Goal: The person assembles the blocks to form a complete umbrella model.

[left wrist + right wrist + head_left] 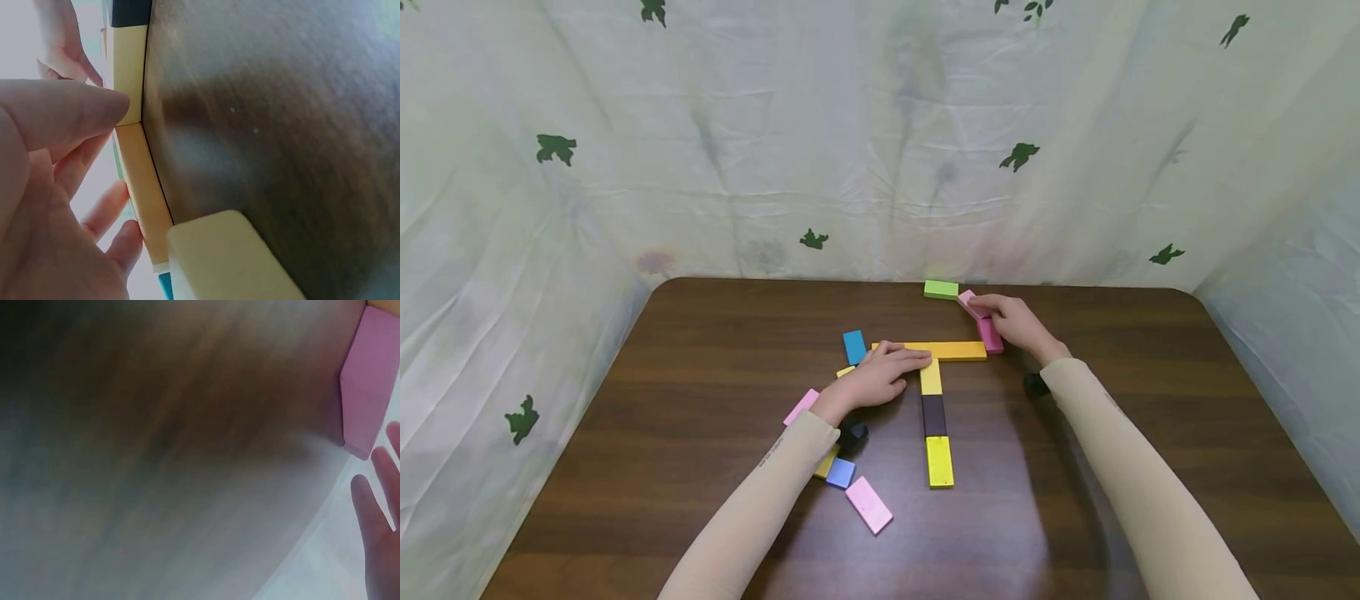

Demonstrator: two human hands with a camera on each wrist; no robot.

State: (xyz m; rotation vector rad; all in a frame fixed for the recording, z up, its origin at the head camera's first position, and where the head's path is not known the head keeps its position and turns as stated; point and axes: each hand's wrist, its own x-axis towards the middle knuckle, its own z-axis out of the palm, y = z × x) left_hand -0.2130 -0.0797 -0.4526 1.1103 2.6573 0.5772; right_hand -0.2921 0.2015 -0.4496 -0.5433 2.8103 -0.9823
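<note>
My left hand [874, 377] rests across the left part of an orange strip of blocks [958, 352], fingers extended. Its thumb lies by a pale yellow block [130, 75] that meets the strip at a right angle. Below the pale yellow block, a dark block [933, 415] and a bright yellow block [939, 462] continue the line. At the strip's right end stands a dark pink block [990, 337]. My right hand [1013, 323] touches a light pink block [967, 302] beyond it with outstretched fingers. A green block [941, 289] lies next to the light pink one.
To the left, a blue block [854, 347], a pink block [801, 407], a lighter blue block [841, 472] and another pink block [869, 505] form a curve, partly covered by my left arm. A patterned curtain [865, 150] hangs along the far edge of the wooden table [700, 458].
</note>
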